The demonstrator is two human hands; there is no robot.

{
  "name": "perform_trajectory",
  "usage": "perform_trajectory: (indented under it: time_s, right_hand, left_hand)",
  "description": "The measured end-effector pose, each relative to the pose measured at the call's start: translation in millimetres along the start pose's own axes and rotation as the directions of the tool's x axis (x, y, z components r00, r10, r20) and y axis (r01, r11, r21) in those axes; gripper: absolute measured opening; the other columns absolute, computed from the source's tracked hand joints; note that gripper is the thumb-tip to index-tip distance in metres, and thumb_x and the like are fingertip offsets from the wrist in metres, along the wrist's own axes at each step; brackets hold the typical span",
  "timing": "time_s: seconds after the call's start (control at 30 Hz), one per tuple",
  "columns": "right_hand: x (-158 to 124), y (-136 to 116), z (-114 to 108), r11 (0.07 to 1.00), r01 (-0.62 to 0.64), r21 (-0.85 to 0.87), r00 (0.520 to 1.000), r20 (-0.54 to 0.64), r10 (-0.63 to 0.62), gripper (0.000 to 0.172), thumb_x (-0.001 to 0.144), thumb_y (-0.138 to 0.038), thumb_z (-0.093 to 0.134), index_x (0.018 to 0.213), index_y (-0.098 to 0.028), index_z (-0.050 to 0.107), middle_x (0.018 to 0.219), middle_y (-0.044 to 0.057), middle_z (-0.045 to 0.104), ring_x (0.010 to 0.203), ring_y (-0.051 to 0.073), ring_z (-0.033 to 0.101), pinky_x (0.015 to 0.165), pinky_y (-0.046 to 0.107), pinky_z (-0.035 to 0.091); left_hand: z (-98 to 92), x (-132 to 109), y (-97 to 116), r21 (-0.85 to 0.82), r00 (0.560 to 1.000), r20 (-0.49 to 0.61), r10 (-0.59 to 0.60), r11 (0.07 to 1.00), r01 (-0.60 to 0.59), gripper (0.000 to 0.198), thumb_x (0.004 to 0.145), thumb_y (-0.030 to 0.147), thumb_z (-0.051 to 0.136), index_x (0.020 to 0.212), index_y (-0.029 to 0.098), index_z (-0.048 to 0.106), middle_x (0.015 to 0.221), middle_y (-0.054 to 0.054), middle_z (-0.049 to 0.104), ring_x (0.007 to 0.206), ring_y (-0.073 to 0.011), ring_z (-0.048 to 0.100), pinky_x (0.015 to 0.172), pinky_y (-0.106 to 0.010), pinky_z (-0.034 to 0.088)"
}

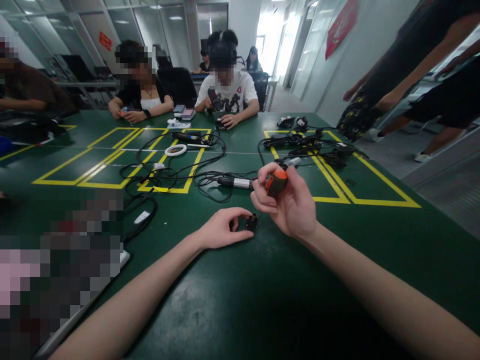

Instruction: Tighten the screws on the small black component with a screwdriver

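Right grip: the right hand (288,202), at the centre of the frame, is closed tight around an orange-and-black tool (276,182). Fingers and thumb wrap its body, and it is held clear of the surface (240,300).
Left grip: the left hand (221,227), just below and left of the right, is curled, with thumb and fingertips pinched on a small black part (251,221).
Black part: it sits on the green surface at centre frame, directly under the raised tool and between the two hands.
Just beyond the hands: a black pen-shaped tool (236,183) with a silver band lies on the surface, its lead running into a tangle of black cables (176,172).
Middle left: a white ring (175,150) rests among the cables, inside boxes marked by yellow tape lines (375,202).
Middle right: a second heap of black leads (318,147) fills another taped box.
Far edge: two seated people (228,95) handle small items at the top centre.
Upper right: a standing person (405,60) leans in beside the surface.
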State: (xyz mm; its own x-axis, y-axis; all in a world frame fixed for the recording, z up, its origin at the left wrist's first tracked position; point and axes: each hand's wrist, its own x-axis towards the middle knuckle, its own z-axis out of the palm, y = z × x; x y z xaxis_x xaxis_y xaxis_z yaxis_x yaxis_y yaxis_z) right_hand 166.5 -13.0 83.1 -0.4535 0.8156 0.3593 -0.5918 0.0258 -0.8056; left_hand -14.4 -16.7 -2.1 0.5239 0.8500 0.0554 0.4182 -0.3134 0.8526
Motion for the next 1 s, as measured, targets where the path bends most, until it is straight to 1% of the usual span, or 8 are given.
perform_trajectory:
  time_s: [0.1,0.2,0.3,0.47,0.6,0.77,0.87,1.0]
  right_hand:
    - [0,1,0,1.0,0.008,-0.021,1.0,0.012,-0.008,0.044,0.092,-0.066,0.069,0.086,-0.024,0.056,0.055,-0.01,0.033,0.046,0.007,0.018,0.044,0.02,0.016]
    - [0,1,0,0.999,0.023,-0.046,1.0,0.011,-0.022,0.042,0.092,-0.062,0.07,0.086,-0.025,0.053,0.055,-0.011,0.033,0.046,0.007,0.019,0.044,0.02,0.017]
    - [1,1,-1,0.998,0.027,-0.049,1.0,0.013,-0.027,0.04,0.094,-0.06,0.07,0.085,-0.024,0.054,0.055,-0.01,0.036,0.045,0.007,0.022,0.044,0.019,0.02]
    - [2,-1,-1,0.998,0.029,-0.062,0.999,0.024,-0.028,0.04,0.094,-0.057,0.07,0.081,-0.021,0.058,0.056,-0.007,0.045,0.044,0.008,0.032,0.043,0.021,0.025]
    - [2,-1,0,0.998,0.021,-0.052,1.0,0.023,-0.02,0.043,0.094,-0.059,0.069,0.077,-0.02,0.059,0.054,-0.006,0.047,0.042,0.008,0.036,0.043,0.023,0.027]
    - [3,-1,1,1.0,-0.014,-0.024,1.0,0.016,0.015,0.048,0.091,-0.061,0.071,0.073,-0.02,0.057,0.053,-0.007,0.039,0.044,0.008,0.028,0.043,0.022,0.022]
    - [3,-1,0,0.999,-0.026,-0.029,0.999,0.026,0.027,0.049,0.091,-0.063,0.07,0.072,-0.02,0.056,0.053,-0.008,0.034,0.045,0.007,0.023,0.043,0.022,0.019]
    - [3,-1,0,0.999,-0.027,-0.039,0.999,0.044,0.029,0.049,0.093,-0.063,0.067,0.073,-0.02,0.055,0.053,-0.008,0.033,0.045,0.007,0.023,0.044,0.022,0.02]
  left_hand:
    - [-2.2,1,0,-0.092,1.0,0.012,-0.027,0.995,0.028,0.05,0.084,0.044,0.076,0.124,0.015,0.074,0.068,0.005,0.057,0.061,-0.01,0.047,0.061,-0.023,0.037]
    - [-4.8,3,-1,-0.184,0.997,0.025,-0.067,0.98,0.07,0.049,0.082,0.043,0.077,0.122,0.014,0.076,0.071,0.002,0.064,0.061,-0.0095,0.047,0.06,-0.023,0.036]
    - [-6.4,4,-3,-0.224,0.994,0.034,-0.107,0.968,0.112,0.048,0.082,0.044,0.077,0.118,0.013,0.078,0.072,0.0,0.068,0.062,-0.0101,0.049,0.061,-0.023,0.035]
    - [-8.5,5,-5,-0.258,0.99,0.048,-0.13,0.956,0.138,0.048,0.082,0.046,0.079,0.116,0.013,0.079,0.064,0.003,0.061,0.06,-0.01,0.048,0.059,-0.023,0.034]
    - [-10.8,6,-5,-0.248,0.988,0.06,-0.146,0.956,0.156,0.049,0.081,0.047,0.079,0.115,0.012,0.08,0.061,0.005,0.053,0.058,-0.009,0.042,0.058,-0.024,0.03]
    - [-11.1,7,-5,-0.275,0.988,0.074,-0.135,0.95,0.15,0.051,0.081,0.048,0.079,0.116,0.011,0.079,0.061,0.006,0.052,0.058,-0.0086,0.041,0.057,-0.024,0.029]
    - [-10.8,7,-6,-0.294,0.987,0.087,-0.136,0.943,0.155,0.054,0.081,0.05,0.079,0.117,0.011,0.079,0.065,0.003,0.059,0.057,-0.0081,0.042,0.056,-0.024,0.03]
    - [-9.9,7,-9,-0.296,0.987,0.08,-0.14,0.942,0.158,0.051,0.083,0.048,0.077,0.118,0.011,0.079,0.076,-0.002,0.069,0.059,-0.0082,0.047,0.058,-0.023,0.035]
